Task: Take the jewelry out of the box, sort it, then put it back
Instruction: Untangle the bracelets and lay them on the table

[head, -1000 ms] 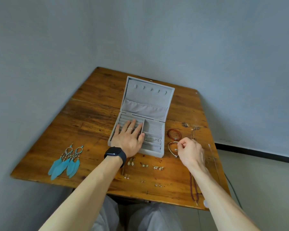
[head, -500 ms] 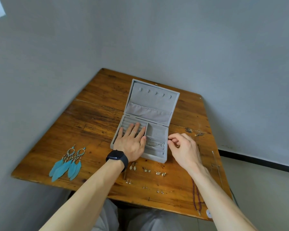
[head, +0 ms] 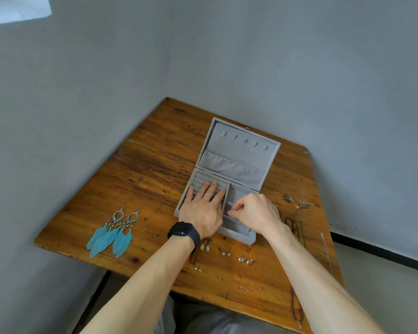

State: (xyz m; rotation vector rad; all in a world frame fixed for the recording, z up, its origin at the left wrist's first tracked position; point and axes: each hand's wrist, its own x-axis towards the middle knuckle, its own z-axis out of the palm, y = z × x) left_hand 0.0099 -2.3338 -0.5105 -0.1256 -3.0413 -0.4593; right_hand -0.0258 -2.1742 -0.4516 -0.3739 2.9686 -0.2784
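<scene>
Jewelry box (head: 239, 235) of grey velvet stands open near the middle of the wooden desk (head: 155, 169), and its lid (head: 241, 150) lies tilted back toward the wall. The left hand (head: 202, 213) rests flat on the ribbed ring section in the left part of the box, fingers straight and a little spread; it wears a ring (head: 208, 195) on one finger and a black watch (head: 182, 231) on the wrist. The right hand (head: 256, 212) is over the right compartments, with the fingers curled and the tips pressed to the thumb. I cannot tell if something is held between them.

Two blue feather earrings (head: 114, 232) lie side by side on the desk, well apart from the box on the left. Several pairs of small earrings (head: 227, 254) lie in loose rows between the box and the near edge. A dark red bead necklace (head: 296, 307) lies at the right, partly hidden by the right forearm and hanging over the near edge of the desk.
</scene>
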